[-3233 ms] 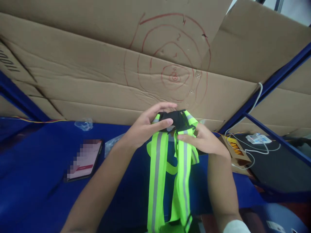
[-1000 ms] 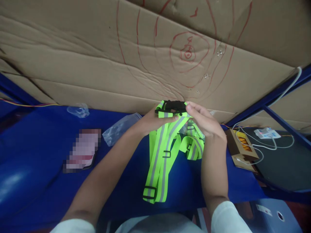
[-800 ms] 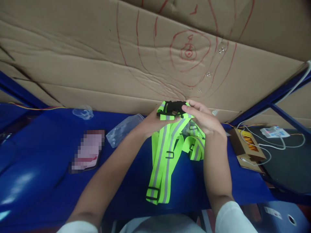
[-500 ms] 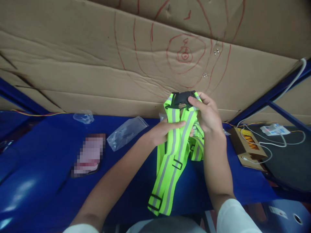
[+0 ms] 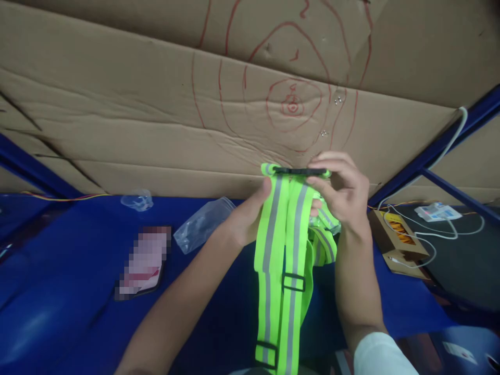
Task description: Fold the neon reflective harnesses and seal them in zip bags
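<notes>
Head view, left to right. At far left a blue frame bar [image 5: 27,169] slants across the cardboard backing [image 5: 117,114], which bears red concentric rings [image 5: 292,101] drawn by hand. Below it lies the blue counter [image 5: 58,291]. On the counter, near the cardboard, sits a small crumpled piece of clear plastic [image 5: 136,199]; nearer the viewer lies a flat, pixelated device [image 5: 144,262], and just to its right an empty clear plastic bag [image 5: 203,224].

At centre, the left hand [image 5: 248,219] is raised above the counter, thumb pressed against the left edge of a fluorescent yellow-green reflective strap [image 5: 281,245], its other fingers hidden behind the webbing, so the grip appears closed on the strap but cannot be fully confirmed. The strap hangs as two parallel bands with grey reflective stripes, carrying a black slider [image 5: 294,282] midway and another black slider [image 5: 266,355] near the lower edge of the frame. At the top of the strap a black buckle [image 5: 300,171] is seen edge-on.

The right hand [image 5: 344,195] has its fingers [image 5: 332,167] curled over the buckle's right end and thumb beneath, clamped on buckle and strap; a bunched remainder of strap lies beneath this hand. A white sleeve [image 5: 380,357] covers the right forearm.

At far right, a small cardboard box [image 5: 398,245] rests on the counter's edge, with a white cable [image 5: 441,232] looping to a white device [image 5: 437,212] on a dark surface.
</notes>
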Tool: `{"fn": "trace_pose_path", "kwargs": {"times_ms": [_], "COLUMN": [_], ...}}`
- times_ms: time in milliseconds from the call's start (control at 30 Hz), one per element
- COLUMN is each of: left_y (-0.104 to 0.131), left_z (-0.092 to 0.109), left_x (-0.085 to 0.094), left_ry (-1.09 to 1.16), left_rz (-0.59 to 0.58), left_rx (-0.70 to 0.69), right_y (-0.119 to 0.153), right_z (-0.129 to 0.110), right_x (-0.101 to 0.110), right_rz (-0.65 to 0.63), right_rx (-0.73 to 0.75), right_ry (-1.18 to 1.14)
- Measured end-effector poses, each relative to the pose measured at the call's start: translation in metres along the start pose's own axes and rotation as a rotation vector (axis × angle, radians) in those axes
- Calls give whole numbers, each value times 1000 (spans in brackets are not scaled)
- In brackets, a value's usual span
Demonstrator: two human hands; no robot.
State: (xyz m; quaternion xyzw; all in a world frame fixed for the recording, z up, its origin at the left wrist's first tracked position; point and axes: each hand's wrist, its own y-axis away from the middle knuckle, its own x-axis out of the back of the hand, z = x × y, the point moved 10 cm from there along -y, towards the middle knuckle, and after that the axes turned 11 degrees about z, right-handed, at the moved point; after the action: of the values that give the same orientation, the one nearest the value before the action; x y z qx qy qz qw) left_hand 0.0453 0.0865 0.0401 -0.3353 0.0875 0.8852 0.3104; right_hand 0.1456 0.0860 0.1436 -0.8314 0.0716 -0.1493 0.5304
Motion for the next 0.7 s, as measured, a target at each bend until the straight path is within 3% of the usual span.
{"fn": "trace_pose_path", "kwargs": {"times_ms": [167, 200, 333, 467, 567, 700], "left_y": [7, 8, 11, 7, 5, 1], "left_z": [21, 24, 35, 32, 40, 47], "left_x": [32, 39, 48, 46, 47, 42], "left_ry": [-130, -162, -260, -309, -391, -656], "left_rz": [287, 334, 373, 379, 400, 278], "left_rx": [-33, -52, -175, -222, -335, -424], "right_y": [18, 20, 11, 19, 18, 16], "right_z": [-13, -15, -3, 10, 9, 16], "right_x": [-28, -30, -19, -33, -31, -22], "right_rz": [-481, -528, -390, -435, -360, -224], "right_rx": [-81, -91, -190, -269, -279, -369], "right_ry": [-43, -91, -217, 42, 196, 97]}}
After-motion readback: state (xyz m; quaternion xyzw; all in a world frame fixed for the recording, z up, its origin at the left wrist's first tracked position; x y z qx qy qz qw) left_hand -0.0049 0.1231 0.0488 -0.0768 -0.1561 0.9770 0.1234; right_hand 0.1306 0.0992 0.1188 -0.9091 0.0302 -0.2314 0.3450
